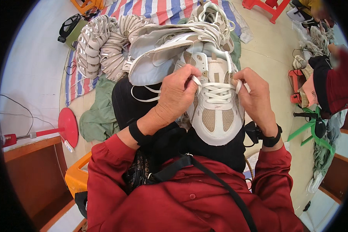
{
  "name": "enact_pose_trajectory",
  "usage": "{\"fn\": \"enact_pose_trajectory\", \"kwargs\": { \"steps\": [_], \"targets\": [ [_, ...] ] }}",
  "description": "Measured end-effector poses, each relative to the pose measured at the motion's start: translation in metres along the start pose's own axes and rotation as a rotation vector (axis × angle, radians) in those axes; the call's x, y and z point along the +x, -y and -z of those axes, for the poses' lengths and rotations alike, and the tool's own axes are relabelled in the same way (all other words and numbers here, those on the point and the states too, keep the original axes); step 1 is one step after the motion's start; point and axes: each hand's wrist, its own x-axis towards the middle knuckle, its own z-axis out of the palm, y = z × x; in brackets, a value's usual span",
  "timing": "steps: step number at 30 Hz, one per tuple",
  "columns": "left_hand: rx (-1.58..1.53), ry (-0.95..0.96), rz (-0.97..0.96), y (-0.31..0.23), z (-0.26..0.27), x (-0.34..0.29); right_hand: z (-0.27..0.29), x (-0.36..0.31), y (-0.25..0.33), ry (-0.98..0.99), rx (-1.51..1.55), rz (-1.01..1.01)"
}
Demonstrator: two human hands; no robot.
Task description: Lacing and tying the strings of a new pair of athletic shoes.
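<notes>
Thumb and forefinger of each hand are pressed together on white lacing: the left hand [176,92] pinches it at the left eyelet row, the right hand [258,96] at the right eyelet row. Largest of the things around is the striped sheet [74,86], red, white and blue, spread on the floor beyond the knees. On it, at the left, rest curved bundles of nested pale uppers [92,48]. A crumpled green cloth [98,112] lies on the floor nearer the person, left of the lap. A loose pale upper [147,69] with its lining showing sits just beside the work, on its left. The white-and-beige shoe [215,121] itself lies on the person's dark-clad lap between the hands, toe pointing toward the body. Smallest, the lace [219,92] crosses back and forth over the shoe's tongue.
</notes>
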Motion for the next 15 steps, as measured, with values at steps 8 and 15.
{"fn": "enact_pose_trajectory", "kwargs": {
  "steps": [8, 15],
  "targets": [
    [0.075, -0.016, -0.171, 0.0, 0.0, 0.004, -0.001, 0.001, -0.007, 0.005, 0.228, -0.13],
    [0.12, 0.095, -0.176, -0.012, 0.006, 0.014, -0.003, -0.002, -0.008, 0.014, 0.226, -0.163]
  ]
}}
